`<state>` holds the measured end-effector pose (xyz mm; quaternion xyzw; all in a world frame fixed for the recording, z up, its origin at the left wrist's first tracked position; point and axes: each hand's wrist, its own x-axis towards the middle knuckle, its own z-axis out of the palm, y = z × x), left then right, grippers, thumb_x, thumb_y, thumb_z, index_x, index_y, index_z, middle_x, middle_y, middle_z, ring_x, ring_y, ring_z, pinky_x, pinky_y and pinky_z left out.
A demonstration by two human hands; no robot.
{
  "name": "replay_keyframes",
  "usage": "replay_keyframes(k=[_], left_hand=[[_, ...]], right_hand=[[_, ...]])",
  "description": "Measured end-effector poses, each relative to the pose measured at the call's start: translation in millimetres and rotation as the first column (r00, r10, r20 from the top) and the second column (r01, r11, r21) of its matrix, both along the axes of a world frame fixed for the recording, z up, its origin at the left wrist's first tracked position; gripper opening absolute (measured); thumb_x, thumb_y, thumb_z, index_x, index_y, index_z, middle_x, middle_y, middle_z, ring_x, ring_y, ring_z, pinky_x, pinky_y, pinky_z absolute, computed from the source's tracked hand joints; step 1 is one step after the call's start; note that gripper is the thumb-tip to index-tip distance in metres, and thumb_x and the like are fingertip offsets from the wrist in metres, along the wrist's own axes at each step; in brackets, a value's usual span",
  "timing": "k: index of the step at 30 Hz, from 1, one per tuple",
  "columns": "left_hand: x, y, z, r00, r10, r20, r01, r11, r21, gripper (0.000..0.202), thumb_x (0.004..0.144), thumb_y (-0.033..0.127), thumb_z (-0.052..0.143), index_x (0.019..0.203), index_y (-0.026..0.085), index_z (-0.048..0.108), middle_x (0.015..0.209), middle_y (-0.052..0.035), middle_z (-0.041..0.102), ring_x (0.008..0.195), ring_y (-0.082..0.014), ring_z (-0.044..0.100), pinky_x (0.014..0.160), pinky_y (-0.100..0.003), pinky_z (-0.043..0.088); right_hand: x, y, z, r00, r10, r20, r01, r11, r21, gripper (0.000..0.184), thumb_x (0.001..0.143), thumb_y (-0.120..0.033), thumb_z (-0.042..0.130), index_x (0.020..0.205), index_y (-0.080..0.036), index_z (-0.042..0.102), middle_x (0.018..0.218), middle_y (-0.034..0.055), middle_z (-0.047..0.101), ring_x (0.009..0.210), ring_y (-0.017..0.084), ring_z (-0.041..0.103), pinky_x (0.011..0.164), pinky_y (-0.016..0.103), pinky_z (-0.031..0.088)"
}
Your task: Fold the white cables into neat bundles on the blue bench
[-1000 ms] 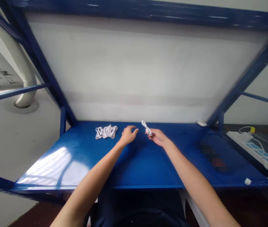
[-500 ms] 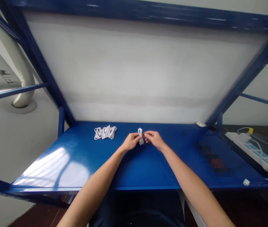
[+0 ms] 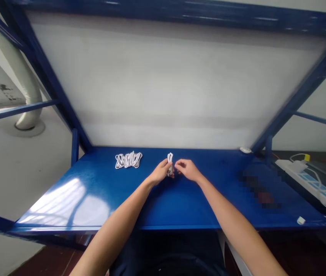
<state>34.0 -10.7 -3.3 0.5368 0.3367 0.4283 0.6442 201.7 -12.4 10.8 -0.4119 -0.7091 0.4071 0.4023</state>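
A small coiled white cable (image 3: 170, 160) stands up between my two hands over the middle of the blue shelf top (image 3: 94, 199). My left hand (image 3: 161, 173) pinches its lower part. My right hand (image 3: 187, 170) is just to the right of it with fingers curled toward the cable; I cannot make out whether they touch it. A row of several coiled white cables (image 3: 128, 160) lies on the blue surface to the left of my left hand.
A white back panel rises behind the shelf, with blue frame posts on both sides. A small white object (image 3: 245, 150) lies at the back right corner. A white power strip (image 3: 312, 184) lies on the right, and a small white plug (image 3: 301, 220) near the front right edge.
One second ago only my right hand held the cable, raised and tilted. Both hands then came together. Now my left hand pinches it and the right fingers have eased slightly away.
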Motion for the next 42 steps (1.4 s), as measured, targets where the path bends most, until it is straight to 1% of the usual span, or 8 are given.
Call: replay_keyframes(k=[11, 17, 23, 27, 32, 38, 40, 42], left_hand=[[1, -9, 14.3, 0.988, -0.056, 0.146, 0.080, 0.983, -0.165, 0.022, 0.082, 0.038, 0.053, 0.080, 0.019, 0.043, 0.062, 0.0024, 0.050, 0.048, -0.0093, 0.047, 0.042, -0.020, 0.034], [1, -5, 9.3, 0.996, -0.044, -0.079, 0.041, 0.998, -0.050, 0.019, 0.080, 0.034, 0.052, 0.072, 0.018, 0.045, 0.060, 0.0031, 0.044, 0.048, -0.0078, 0.041, 0.043, -0.020, 0.031], [-4, 4, -3.5, 0.953, 0.029, -0.300, 0.006, 0.993, 0.114, 0.026, 0.081, 0.040, 0.051, 0.069, 0.018, 0.043, 0.057, 0.0052, 0.042, 0.048, -0.0072, 0.035, 0.045, -0.021, 0.026], [-6, 2, 2.0, 0.965, -0.059, -0.256, 0.090, 0.990, 0.112, 0.027, 0.082, 0.041, 0.051, 0.071, 0.017, 0.045, 0.058, 0.0052, 0.041, 0.049, -0.0070, 0.035, 0.046, -0.021, 0.026], [-10, -7, 16.0, 0.959, -0.242, -0.145, 0.245, 0.969, 0.006, 0.026, 0.079, 0.041, 0.057, 0.077, 0.016, 0.050, 0.060, 0.0043, 0.042, 0.049, -0.0065, 0.036, 0.046, -0.021, 0.026], [-21, -19, 28.3, 0.734, -0.665, -0.139, 0.626, 0.742, -0.241, 0.028, 0.076, 0.041, 0.063, 0.083, 0.014, 0.058, 0.068, -0.0012, 0.052, 0.055, -0.0112, 0.046, 0.051, -0.025, 0.036], [-22, -16, 27.1, 0.769, -0.585, -0.257, 0.560, 0.811, -0.170, 0.026, 0.077, 0.041, 0.060, 0.082, 0.016, 0.059, 0.069, -0.0021, 0.054, 0.058, -0.0131, 0.048, 0.053, -0.026, 0.038], [-23, -8, 22.0, 0.832, -0.310, -0.460, 0.345, 0.939, -0.008, 0.022, 0.078, 0.038, 0.057, 0.076, 0.017, 0.059, 0.067, -0.0025, 0.055, 0.062, -0.0156, 0.051, 0.057, -0.027, 0.040]], right_hand=[[-8, -5, 0.9, 0.989, -0.142, -0.031, 0.144, 0.987, 0.065, 0.016, 0.077, -0.036, 0.056, 0.071, -0.021, 0.055, 0.064, 0.0004, 0.058, 0.056, 0.014, 0.054, 0.051, 0.026, 0.047], [-4, -7, 0.8, 0.952, -0.271, 0.140, 0.206, 0.910, 0.359, 0.012, 0.078, -0.027, 0.051, 0.067, -0.022, 0.052, 0.067, 0.0011, 0.055, 0.060, 0.014, 0.049, 0.060, 0.027, 0.043], [-7, -7, -3.0, 0.925, -0.317, 0.211, 0.197, 0.873, 0.446, 0.014, 0.080, -0.022, 0.047, 0.066, -0.022, 0.049, 0.069, 0.0014, 0.052, 0.059, 0.014, 0.046, 0.061, 0.026, 0.040], [-7, -3, -0.7, 0.936, -0.340, 0.093, 0.290, 0.892, 0.348, 0.011, 0.077, -0.024, 0.050, 0.067, -0.021, 0.052, 0.066, 0.0010, 0.055, 0.060, 0.014, 0.049, 0.061, 0.027, 0.041], [-1, 7, -2.5, 0.967, -0.224, -0.118, 0.221, 0.974, -0.042, 0.010, 0.073, -0.030, 0.055, 0.070, -0.021, 0.057, 0.051, -0.0042, 0.051, 0.044, 0.011, 0.044, 0.045, 0.024, 0.036], [2, 1, 8.5, 0.914, -0.140, -0.381, 0.067, 0.978, -0.199, 0.016, 0.069, -0.034, 0.062, 0.067, -0.021, 0.054, 0.049, -0.0064, 0.046, 0.037, 0.006, 0.035, 0.033, 0.019, 0.026], [8, -1, 14.4, 0.908, -0.187, -0.375, 0.136, 0.978, -0.158, 0.016, 0.070, -0.035, 0.062, 0.069, -0.021, 0.055, 0.051, -0.0055, 0.048, 0.038, 0.007, 0.038, 0.033, 0.019, 0.028], [25, -1, 19.1, 0.917, -0.290, -0.273, 0.277, 0.957, -0.088, 0.016, 0.070, -0.036, 0.061, 0.068, -0.020, 0.055, 0.050, -0.0046, 0.049, 0.038, 0.008, 0.040, 0.034, 0.020, 0.030]])
